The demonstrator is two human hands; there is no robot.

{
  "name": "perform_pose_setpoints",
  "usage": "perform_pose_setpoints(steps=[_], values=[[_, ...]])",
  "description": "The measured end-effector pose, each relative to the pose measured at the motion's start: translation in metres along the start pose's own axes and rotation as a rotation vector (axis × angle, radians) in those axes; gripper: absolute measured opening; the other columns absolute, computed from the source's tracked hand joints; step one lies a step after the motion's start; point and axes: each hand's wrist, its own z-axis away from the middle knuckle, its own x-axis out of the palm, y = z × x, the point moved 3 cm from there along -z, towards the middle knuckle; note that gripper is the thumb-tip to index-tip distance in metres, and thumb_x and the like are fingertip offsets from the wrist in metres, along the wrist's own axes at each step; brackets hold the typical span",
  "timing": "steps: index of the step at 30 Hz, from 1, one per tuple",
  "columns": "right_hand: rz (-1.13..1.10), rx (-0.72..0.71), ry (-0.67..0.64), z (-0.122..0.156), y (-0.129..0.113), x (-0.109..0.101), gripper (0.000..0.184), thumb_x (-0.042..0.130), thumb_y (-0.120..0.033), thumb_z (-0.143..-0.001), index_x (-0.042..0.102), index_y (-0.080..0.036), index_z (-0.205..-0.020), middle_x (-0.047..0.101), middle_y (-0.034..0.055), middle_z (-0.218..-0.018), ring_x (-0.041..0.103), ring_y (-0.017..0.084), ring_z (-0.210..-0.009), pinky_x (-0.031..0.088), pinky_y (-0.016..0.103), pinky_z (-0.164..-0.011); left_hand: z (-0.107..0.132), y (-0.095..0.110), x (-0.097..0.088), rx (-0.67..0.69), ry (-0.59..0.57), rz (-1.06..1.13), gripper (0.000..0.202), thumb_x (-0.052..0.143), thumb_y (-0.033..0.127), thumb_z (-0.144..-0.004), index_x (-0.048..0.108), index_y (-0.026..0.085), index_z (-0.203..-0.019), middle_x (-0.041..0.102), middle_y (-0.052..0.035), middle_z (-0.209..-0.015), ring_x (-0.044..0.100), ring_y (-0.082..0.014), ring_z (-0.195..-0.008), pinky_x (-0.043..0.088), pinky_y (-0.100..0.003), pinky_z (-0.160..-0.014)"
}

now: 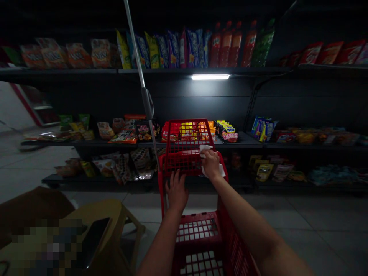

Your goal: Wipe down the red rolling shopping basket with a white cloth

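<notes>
While left hand (176, 190) lies flat, fingers spread, on red basket (184, 153) wall, right hand (211, 163) clutches white cloth (205, 148) against its rim.

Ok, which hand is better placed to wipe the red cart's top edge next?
Right. The right hand holds the white cloth at the red cart rim, while the left hand rests bare on its panel lower down.

Red grid-patterned basket (198, 234), white cloth (207, 150), black shelves (247, 140), tan stool (115, 214).
</notes>
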Motion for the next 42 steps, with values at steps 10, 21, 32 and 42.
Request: perform_pose_setpoints(steps=[10, 21, 32, 42], values=[[-0.071, -0.641, -0.241, 0.020, -0.077, 0.031, 0.042, 0.046, -0.021, -0.096, 0.056, -0.034, -0.135, 0.054, -0.0040, -0.144, 0.044, 0.022, -0.130, 0.035, 0.035, -0.106, 0.003, -0.005, 0.001, 0.019, -0.016, -0.034, 0.063, 0.054, 0.016, -0.080, 0.047, 0.027, -0.141, 0.033, -0.0063, -0.159, 0.023, -0.0277, -0.148, 0.025, -0.058, -0.115], [-0.224, -0.215, 0.006, 0.020, -0.021, 0.024, 0.045, 0.044, -0.007, -0.086, 0.066, -0.019, -0.124, 0.066, 0.0073, -0.127, 0.053, 0.022, -0.116, 0.037, 0.036, -0.104, 0.001, 0.001, 0.004, 0.023, 0.007, -0.004, 0.064, 0.055, 0.013, -0.078, 0.049, 0.029, -0.140, 0.027, -0.0050, -0.162, 0.018, -0.0286, -0.150, 0.025, -0.059, -0.115], [-0.168, -0.610, -0.182, 0.030, -0.065, 0.026, 0.033, 0.056, -0.021, -0.092, 0.066, -0.033, -0.120, 0.064, -0.0004, -0.132, 0.041, 0.025, -0.131, 0.019, 0.044, -0.111, 0.002, -0.008, 0.004, 0.055, -0.007, -0.026, 0.063, 0.052, 0.012, -0.079, 0.047, 0.027, -0.141, 0.031, -0.0068, -0.160, 0.021, -0.0286, -0.149, 0.025, -0.062, -0.114], [-0.091, -0.027, 0.028, 0.029, 0.032, -0.001, 0.032, 0.049, -0.016, -0.093, 0.068, -0.020, -0.118, 0.071, 0.0091, -0.111, 0.058, 0.021, -0.101, 0.038, 0.032, -0.094, 0.003, 0.012, 0.001, 0.080, 0.096, 0.025, 0.065, 0.058, 0.013, -0.077, 0.049, 0.024, -0.140, 0.048, -0.0119, -0.145, 0.040, -0.0315, -0.134, 0.031, -0.054, -0.111]])
